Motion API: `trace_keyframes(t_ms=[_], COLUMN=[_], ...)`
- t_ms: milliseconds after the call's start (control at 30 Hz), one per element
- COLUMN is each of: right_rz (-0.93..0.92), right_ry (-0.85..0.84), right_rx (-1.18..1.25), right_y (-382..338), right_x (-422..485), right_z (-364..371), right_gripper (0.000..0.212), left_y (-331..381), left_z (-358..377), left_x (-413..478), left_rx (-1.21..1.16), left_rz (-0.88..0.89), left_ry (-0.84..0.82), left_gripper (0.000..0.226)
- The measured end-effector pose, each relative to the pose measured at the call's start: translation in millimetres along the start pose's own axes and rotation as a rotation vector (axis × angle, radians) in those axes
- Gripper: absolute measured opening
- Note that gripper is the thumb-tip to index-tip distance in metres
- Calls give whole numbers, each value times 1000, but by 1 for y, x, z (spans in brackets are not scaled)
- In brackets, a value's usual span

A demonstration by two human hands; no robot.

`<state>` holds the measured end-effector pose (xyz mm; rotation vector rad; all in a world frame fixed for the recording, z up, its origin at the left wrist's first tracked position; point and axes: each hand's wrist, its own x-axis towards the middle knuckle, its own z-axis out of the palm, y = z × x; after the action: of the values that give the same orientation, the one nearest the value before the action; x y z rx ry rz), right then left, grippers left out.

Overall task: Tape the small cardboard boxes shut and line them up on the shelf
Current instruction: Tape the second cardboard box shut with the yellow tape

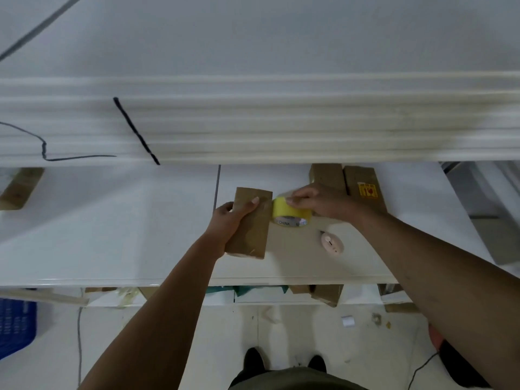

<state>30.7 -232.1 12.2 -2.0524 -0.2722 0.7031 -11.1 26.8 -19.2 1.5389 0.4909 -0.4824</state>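
On a white worktop (112, 220), a small cardboard box (251, 235) was gripped at its left edge by the left hand (228, 218), thumb across the top. A yellow tape roll (291, 213), touching the box's right edge, was clasped in the right hand's (320, 202) curled fingers. Taping seemed underway; next, tape likely needed drawing across the seam.

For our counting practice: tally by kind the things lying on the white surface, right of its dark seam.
Cardboard boxes: 3
Tape rolls: 1
Small pink tools: 1
Total: 5
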Motion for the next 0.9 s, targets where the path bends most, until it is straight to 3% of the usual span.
trace_keyframes(t_ms=[167, 333, 500, 633, 667, 767, 900], right_rz=[-88, -11, 9, -7, -20, -31, -99], right_ry=[47, 150, 149, 54, 44, 89, 224], right_rx=[-111, -297, -259, -139, -87, -99, -359], right_y=[-6, 0, -2, 3, 8, 24, 31], right_x=[-8, -4, 3, 7, 8, 8, 9], right_z=[5, 10, 17, 20, 20, 25, 34], right_gripper=[56, 65, 69, 74, 73, 37, 29], left_y=[-4, -6, -14, -15, -14, -16, -17], left_z=[-8, -9, -14, -27, -30, -34, -28], left_x=[-13, -22, -25, -20, -18, -13, -10], left_rx=[-5, -31, -88, -97, -83, -46, -61], left_rz=[-78, -92, -129, -173, -164, -111, -44], left_ry=[-94, -107, -150, -158, -148, -71, 42], left_gripper=[55, 54, 64, 64, 68, 76, 68])
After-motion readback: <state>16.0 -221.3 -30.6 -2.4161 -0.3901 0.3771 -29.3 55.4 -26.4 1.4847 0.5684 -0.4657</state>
